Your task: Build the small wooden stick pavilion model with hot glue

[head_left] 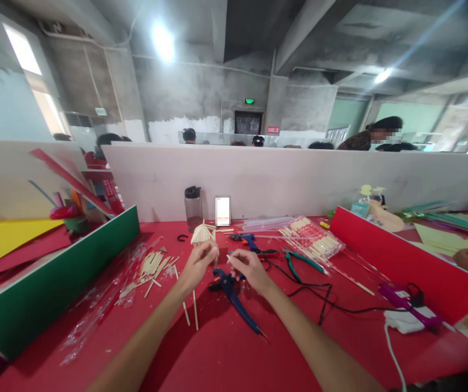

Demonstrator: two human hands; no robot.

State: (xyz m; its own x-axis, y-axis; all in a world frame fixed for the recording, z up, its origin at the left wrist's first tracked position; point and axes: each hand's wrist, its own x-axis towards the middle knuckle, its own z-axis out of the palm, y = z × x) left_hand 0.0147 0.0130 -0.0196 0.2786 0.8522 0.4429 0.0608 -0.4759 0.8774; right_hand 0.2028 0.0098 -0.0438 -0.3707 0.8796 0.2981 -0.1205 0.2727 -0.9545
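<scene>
Green lit sign (pixel 249 101) above doorway (pixel 248 124), red wall sign (pixel 273 130), both illegible

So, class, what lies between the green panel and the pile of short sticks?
Crumpled clear plastic lies between the green panel and the stick pile, in the head view.

I have both bare forearms (pixel 146 340) slanting in from the near edge of the red table (pixel 234 370), converging toward its middle, with the wrists (pixel 267 289) turned slightly inward. My left hand (pixel 204 260) hangs with its fingers curled toward the thumb; my right hand (pixel 250 267) faces it, near but apart, thumb and forefinger drawn together in a pinch.
</scene>
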